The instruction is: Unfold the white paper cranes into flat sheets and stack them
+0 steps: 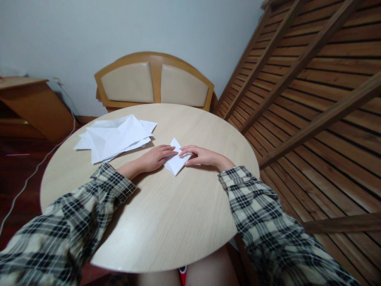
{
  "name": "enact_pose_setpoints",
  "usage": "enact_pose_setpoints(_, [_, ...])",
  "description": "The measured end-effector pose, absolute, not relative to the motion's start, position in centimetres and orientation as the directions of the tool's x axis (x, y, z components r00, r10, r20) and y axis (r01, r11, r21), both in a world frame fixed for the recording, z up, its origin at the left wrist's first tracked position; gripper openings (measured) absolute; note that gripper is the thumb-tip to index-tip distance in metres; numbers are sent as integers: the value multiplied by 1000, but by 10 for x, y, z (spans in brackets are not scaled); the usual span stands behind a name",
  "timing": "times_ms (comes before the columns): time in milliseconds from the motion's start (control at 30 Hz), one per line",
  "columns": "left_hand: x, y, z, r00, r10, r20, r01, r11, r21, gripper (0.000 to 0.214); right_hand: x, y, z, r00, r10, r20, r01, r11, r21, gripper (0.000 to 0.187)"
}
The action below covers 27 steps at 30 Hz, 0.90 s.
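A small folded square of white paper (175,164) lies on the round table like a diamond, one corner pointing away from me. My left hand (156,158) rests on its left corner, palm down, fingers stretched out and lying flat; the thumb is hidden. At the right corner, my right hand (205,156) has its thumb by the lower edge and its fingers bent over the top, gripping the paper. Fingers cover both side corners. Left of the far corner, a loose pile of creased white paper sheets (116,135) sits on the table.
The pale round wooden table (166,222) has its near edge over my lap. Behind it stands a wooden headboard (157,79) with cream panels against the wall. A slatted wooden frame (297,99) leans at the right. A desk (32,107) and a white cable (35,171) are at the left.
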State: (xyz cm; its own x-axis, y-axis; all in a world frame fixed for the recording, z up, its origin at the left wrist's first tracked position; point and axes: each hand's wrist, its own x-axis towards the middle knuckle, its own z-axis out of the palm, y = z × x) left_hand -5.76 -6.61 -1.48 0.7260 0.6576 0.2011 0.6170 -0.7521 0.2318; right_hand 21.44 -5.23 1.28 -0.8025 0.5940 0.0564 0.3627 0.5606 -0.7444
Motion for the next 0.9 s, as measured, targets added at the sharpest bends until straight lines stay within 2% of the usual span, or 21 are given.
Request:
enact_pose_setpoints(567, [-55,-68,-11,717,671,187,625,-738,253,44,216,-48,8,-805,588,80,368,602,-709,35])
enact_pose_setpoints(733, [-52,-69,-11,705,682,196,634,-729,258,45,213,-46,1,-774,617,141,387,637,-667,31])
enact_pose_setpoints(900, [-50,-69,-11,663,718,211,651,-692,312,46,211,-45,-5,-753,626,205,378,665,-644,28])
